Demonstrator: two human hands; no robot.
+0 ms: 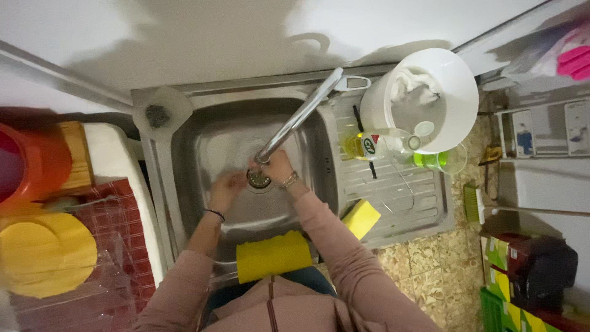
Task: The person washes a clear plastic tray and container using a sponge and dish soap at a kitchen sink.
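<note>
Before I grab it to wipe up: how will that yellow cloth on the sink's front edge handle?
The yellow cloth drapes over the sink rim, so it is probably floppy and light. Lying beside a wet basin, it may be damp and cling slightly.

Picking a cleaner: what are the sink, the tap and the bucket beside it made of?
Sink: likely stainless steel, brushed grey with soft reflections. Tap: polished metal, probably chrome, bright highlights. Bucket: looks like white plastic, smooth and matte.
</note>
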